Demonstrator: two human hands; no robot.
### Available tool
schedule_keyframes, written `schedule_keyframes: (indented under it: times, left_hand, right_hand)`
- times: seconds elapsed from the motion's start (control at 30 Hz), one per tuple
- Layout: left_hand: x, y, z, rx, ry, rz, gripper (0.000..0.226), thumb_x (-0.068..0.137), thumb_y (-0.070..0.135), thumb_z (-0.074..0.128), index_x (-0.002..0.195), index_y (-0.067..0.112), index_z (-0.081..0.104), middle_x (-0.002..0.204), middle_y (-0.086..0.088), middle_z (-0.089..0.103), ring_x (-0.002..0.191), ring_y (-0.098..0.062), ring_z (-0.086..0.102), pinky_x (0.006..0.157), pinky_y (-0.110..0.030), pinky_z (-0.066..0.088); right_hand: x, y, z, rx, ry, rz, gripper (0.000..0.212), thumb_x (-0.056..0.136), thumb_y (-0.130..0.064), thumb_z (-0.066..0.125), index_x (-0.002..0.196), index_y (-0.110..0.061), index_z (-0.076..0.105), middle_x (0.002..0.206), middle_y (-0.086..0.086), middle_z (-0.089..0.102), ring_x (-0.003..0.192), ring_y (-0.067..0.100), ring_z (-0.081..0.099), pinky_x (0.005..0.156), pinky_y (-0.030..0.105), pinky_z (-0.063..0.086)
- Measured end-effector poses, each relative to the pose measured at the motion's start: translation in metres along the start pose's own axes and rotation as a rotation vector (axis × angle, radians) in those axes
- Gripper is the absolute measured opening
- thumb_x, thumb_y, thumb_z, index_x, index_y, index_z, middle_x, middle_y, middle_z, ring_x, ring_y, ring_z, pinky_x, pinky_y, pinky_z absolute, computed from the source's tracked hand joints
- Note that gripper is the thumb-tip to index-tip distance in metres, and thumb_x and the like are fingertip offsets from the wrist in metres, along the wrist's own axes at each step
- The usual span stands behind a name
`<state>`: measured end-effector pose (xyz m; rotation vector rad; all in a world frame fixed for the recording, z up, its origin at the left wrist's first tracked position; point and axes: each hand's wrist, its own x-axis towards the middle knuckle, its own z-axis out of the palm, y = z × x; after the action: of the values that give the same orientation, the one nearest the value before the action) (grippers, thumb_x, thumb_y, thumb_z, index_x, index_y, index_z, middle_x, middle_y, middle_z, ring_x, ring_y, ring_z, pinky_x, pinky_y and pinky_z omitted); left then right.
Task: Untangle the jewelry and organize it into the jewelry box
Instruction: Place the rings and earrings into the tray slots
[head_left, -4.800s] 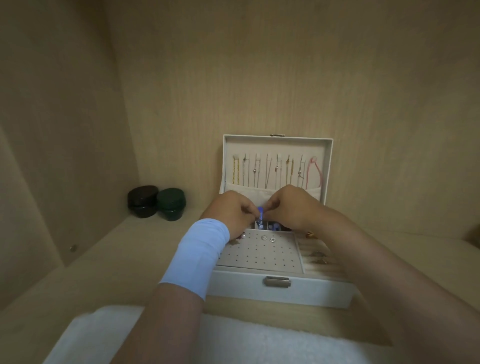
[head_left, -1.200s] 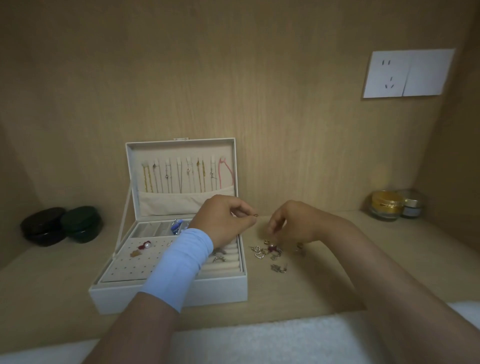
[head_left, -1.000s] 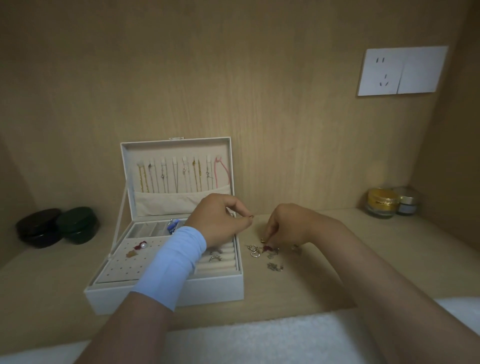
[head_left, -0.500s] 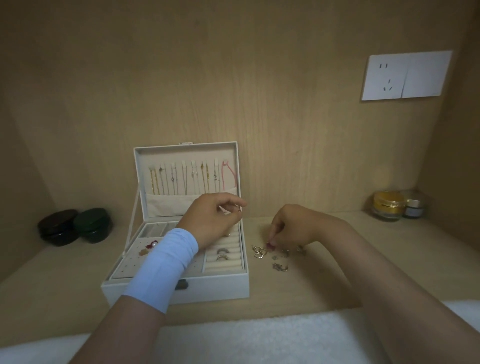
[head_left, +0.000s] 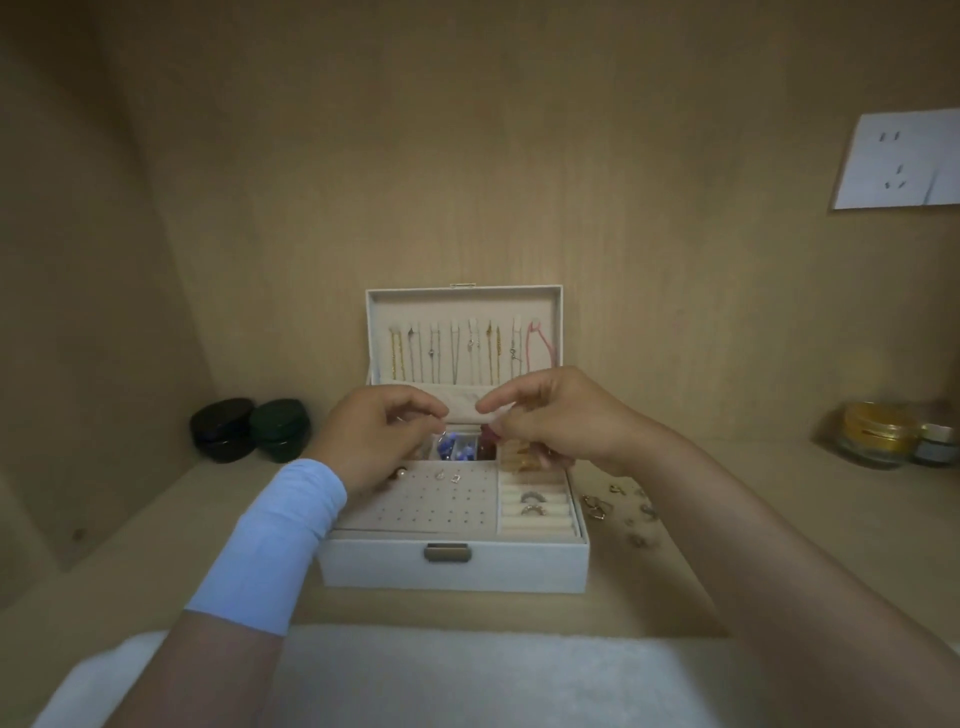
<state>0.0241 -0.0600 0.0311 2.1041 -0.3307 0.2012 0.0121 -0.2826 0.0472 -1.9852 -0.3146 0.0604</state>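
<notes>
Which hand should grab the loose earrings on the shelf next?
Right, probably: the right hand is nearer the loose earrings, right of the jewelry box; the left hand is over its left half.

One head-worn view — looking forward and down, close over the open jewelry box (head_left: 452, 566).

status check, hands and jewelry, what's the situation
Over open jewelry box: left hand and right hand, fingers pinched, any held piece too small to tell. Right of box, loose earrings on shelf. Nothing blocking.
</notes>
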Motion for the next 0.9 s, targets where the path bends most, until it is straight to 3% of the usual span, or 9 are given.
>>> schedule_keyframes:
  times: [0.07,0.17,0.3,0.47,0.53,0.6,0.7,0.8,0.9]
  left_hand:
    - [-0.003,-0.010,-0.009,-0.045,0.024,-0.038,0.015,0.088,0.019,0.070,0.089,0.034,0.075,0.089,0.004,0.071,0.077,-0.021,0.066,0.069,-0.036,0.061]
    - [-0.006,-0.019,-0.019,0.016,0.031,-0.018,0.015,0.088,0.016,0.069,0.093,0.029,0.073,0.089,-0.002,0.072,0.077,-0.017,0.068,0.072,-0.023,0.057]
    - [-0.009,-0.025,-0.032,-0.075,0.079,-0.005,0.013,0.087,0.012,0.070,0.091,0.022,0.076,0.080,-0.014,0.073,0.057,-0.008,0.059,0.060,-0.019,0.053]
    - [-0.009,-0.039,-0.039,-0.049,0.070,0.003,0.012,0.087,0.014,0.070,0.089,0.024,0.076,0.062,0.005,0.067,0.055,-0.008,0.058,0.066,-0.023,0.052]
    - [-0.009,-0.043,-0.039,-0.007,0.080,-0.013,0.012,0.088,0.017,0.069,0.089,0.027,0.076,0.068,0.008,0.067,0.059,-0.006,0.058,0.067,-0.018,0.048]
    - [-0.009,-0.044,-0.037,0.043,0.081,-0.016,0.013,0.088,0.020,0.069,0.092,0.030,0.076,0.080,0.009,0.069,0.067,-0.002,0.059,0.064,-0.009,0.043]
    - [-0.011,-0.042,-0.033,0.041,0.081,0.006,0.019,0.090,0.021,0.067,0.104,0.033,0.073,0.089,0.017,0.066,0.076,0.006,0.058,0.064,-0.001,0.041]
    - [-0.011,-0.042,-0.030,-0.003,0.047,0.047,0.020,0.090,0.024,0.068,0.106,0.035,0.074,0.089,0.019,0.070,0.072,0.002,0.059,0.074,-0.015,0.049]
    - [-0.011,-0.043,-0.027,-0.112,0.033,0.058,0.020,0.088,0.022,0.070,0.101,0.035,0.077,0.086,0.012,0.075,0.065,-0.012,0.061,0.072,-0.033,0.059]
  right_hand:
    - [0.011,-0.004,0.015,-0.028,-0.031,0.001,0.015,0.091,-0.012,0.070,0.100,-0.021,0.078,0.088,0.005,0.078,0.047,0.014,0.052,0.040,0.022,0.039]
    - [0.024,-0.010,0.036,-0.068,-0.050,0.002,0.016,0.093,-0.013,0.068,0.101,-0.020,0.079,0.077,-0.003,0.076,0.049,0.012,0.049,0.040,0.022,0.037]
    - [0.038,-0.019,0.058,-0.072,-0.065,-0.010,0.022,0.088,-0.008,0.071,0.108,-0.018,0.077,0.081,0.004,0.072,0.054,0.010,0.052,0.045,0.021,0.041]
    - [0.043,-0.016,0.074,-0.138,-0.024,-0.064,0.010,0.089,-0.019,0.075,0.098,-0.018,0.080,0.061,-0.006,0.067,0.048,0.013,0.051,0.047,0.023,0.043]
    - [0.044,-0.013,0.075,-0.249,0.000,-0.070,0.008,0.088,-0.023,0.076,0.094,-0.020,0.081,0.062,-0.013,0.071,0.051,0.013,0.060,0.054,0.024,0.049]
    - [0.045,-0.011,0.074,-0.338,0.018,-0.076,0.008,0.086,-0.022,0.078,0.093,-0.023,0.081,0.058,-0.022,0.068,0.052,-0.003,0.061,0.059,0.015,0.045]
    - [0.043,-0.012,0.071,-0.334,0.031,-0.103,0.010,0.078,-0.024,0.084,0.087,-0.028,0.082,0.073,-0.020,0.074,0.072,-0.010,0.065,0.073,0.012,0.045]
    - [0.040,-0.019,0.069,-0.247,-0.023,-0.121,0.003,0.083,-0.025,0.079,0.084,-0.025,0.082,0.077,-0.008,0.077,0.063,-0.003,0.064,0.068,0.012,0.045]
    - [0.037,-0.021,0.067,-0.168,-0.083,-0.091,0.021,0.096,-0.023,0.065,0.082,-0.022,0.081,0.074,0.002,0.074,0.050,0.009,0.045,0.052,0.018,0.038]
